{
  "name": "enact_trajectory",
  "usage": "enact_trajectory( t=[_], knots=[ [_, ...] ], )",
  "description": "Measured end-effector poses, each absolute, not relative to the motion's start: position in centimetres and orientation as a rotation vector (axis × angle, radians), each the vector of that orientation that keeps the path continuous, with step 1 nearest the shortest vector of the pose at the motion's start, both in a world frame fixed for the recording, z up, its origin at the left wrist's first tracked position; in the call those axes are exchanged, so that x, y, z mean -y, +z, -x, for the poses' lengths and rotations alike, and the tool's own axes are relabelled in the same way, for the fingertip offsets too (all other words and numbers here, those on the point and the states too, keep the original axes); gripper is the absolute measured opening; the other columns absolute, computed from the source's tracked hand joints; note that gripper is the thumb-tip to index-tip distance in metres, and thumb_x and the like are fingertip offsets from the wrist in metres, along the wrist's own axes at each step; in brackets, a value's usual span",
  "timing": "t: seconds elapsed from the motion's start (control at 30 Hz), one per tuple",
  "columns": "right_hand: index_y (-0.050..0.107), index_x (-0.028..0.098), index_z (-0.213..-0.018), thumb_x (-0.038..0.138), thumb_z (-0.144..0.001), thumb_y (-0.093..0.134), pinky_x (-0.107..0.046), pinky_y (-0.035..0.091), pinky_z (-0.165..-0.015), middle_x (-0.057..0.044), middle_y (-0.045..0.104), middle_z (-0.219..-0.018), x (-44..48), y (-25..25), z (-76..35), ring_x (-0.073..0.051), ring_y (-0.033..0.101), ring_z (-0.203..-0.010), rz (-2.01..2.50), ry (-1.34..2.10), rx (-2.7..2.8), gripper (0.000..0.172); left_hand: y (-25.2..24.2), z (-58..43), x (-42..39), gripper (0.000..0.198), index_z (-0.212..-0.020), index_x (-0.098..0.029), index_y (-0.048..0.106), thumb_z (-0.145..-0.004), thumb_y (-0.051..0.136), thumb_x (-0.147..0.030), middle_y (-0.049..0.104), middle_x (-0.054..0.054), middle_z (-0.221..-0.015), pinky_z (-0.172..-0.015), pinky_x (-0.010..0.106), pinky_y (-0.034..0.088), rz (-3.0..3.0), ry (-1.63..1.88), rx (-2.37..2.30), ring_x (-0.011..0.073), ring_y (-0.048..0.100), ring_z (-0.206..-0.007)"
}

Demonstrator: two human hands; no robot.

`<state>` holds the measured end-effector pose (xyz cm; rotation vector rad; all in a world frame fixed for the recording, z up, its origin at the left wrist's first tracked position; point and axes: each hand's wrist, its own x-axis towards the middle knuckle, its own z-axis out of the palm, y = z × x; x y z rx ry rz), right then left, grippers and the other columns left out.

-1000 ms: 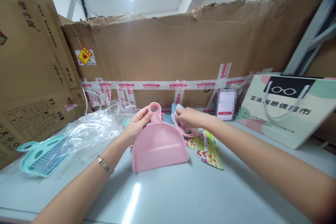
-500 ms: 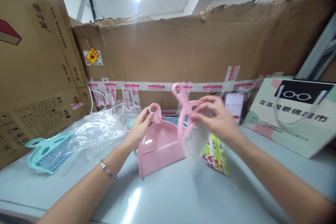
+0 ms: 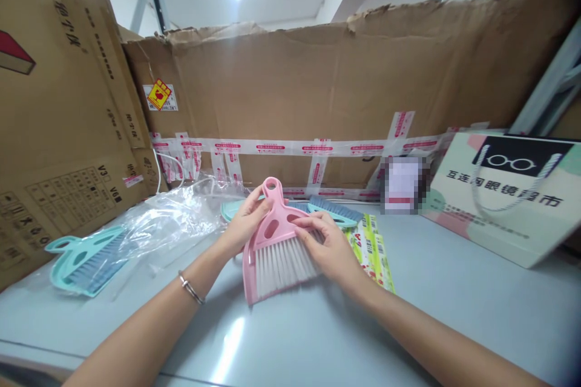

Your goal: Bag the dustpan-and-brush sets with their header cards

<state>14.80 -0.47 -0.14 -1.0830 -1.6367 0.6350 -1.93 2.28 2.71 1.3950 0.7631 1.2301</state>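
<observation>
A pink hand brush [image 3: 278, 217] with white bristles lies against the front of a pink dustpan [image 3: 249, 278], their ringed handles lined up at the top. Most of the dustpan is covered by the brush; its left edge and lower lip show. My left hand [image 3: 245, 221] is closed around both handles, thumb on the brush. With my right hand [image 3: 324, 245] I grip the brush's right side, thumb in front, the other fingers partly behind. The pair is held tilted above the table.
Turquoise dustpan-and-brush sets lie at left [image 3: 86, 263] and behind my hands [image 3: 336, 213]. Crumpled clear plastic [image 3: 181, 211] covers the back left. A green-yellow packet [image 3: 374, 248], a blurred-out phone [image 3: 403, 184] and a paper bag [image 3: 503, 193] are at right. Cardboard [image 3: 281, 91] walls the back.
My right hand has moved left and down, bringing the brush from beside the dustpan onto its front. My left hand now holds both handles. Turquoise brush behind is more exposed.
</observation>
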Motion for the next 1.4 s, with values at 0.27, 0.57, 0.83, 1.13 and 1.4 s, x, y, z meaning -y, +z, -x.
enact_trajectory(
  t=[0.27, 0.57, 0.83, 1.13, 1.4],
  knots=[
    [0.052, 0.02, -0.08, 0.028, -0.081, 0.049, -0.036, 0.044, -0.078, -0.005, 0.051, -0.088, 0.0, -1.4, -15.0, -0.018, 0.053, -0.084, 1.034, 0.466, 1.717, 0.008, 3.0, 2.5, -2.1, 0.065, -0.135, -0.026, 0.029, -0.077, 0.057, -0.024, 0.052, 0.008, -0.122, -0.078, 0.034, 0.048, -1.817, 0.986, -0.982, 0.021, 0.057, -0.095],
    [0.056, 0.019, -0.088, 0.034, -0.076, 0.059, -0.043, 0.039, -0.085, -0.01, 0.056, -0.099, -1.3, 1.5, -16.5, -0.025, 0.05, -0.096, 1.109, 0.079, 1.788, 0.019, 2.2, 2.2, -2.8, 0.044, -0.121, -0.017, 0.05, -0.078, 0.054, -0.024, 0.057, 0.007, -0.12, -0.093, 0.037, 0.041, -1.982, 1.136, -1.041, 0.0235, 0.052, -0.108],
    [0.068, 0.016, -0.089, 0.034, -0.069, 0.061, -0.03, 0.047, -0.068, -0.004, 0.07, -0.082, -4.1, 4.8, -15.4, -0.017, 0.062, -0.074, 0.891, 1.242, 1.688, 0.028, 2.1, 1.6, -2.0, 0.042, -0.117, -0.019, 0.056, -0.076, 0.057, -0.026, 0.058, 0.006, -0.121, -0.098, 0.039, 0.035, -1.98, 1.168, -1.009, 0.0263, 0.051, -0.111],
    [0.072, 0.013, -0.075, 0.034, -0.059, 0.07, -0.025, 0.043, -0.055, -0.001, 0.068, -0.064, -3.9, 3.7, -14.8, -0.012, 0.056, -0.055, 1.009, 1.211, 1.465, 0.027, 1.6, 1.4, -2.2, 0.042, -0.117, -0.021, 0.057, -0.075, 0.059, -0.027, 0.057, 0.005, -0.123, -0.102, 0.04, 0.031, -1.907, 1.162, -0.962, 0.0267, 0.047, -0.116],
    [0.068, 0.015, -0.085, 0.043, -0.061, 0.068, -0.029, 0.047, -0.071, -0.005, 0.07, -0.081, -5.6, 4.1, -18.4, -0.016, 0.062, -0.074, 1.025, 1.133, 1.507, 0.037, 2.1, 2.5, -2.1, 0.041, -0.113, -0.022, 0.058, -0.074, 0.062, -0.035, 0.063, 0.006, -0.11, -0.088, 0.038, 0.042, -1.653, 0.826, -0.895, 0.0245, 0.056, -0.103]
  ],
)
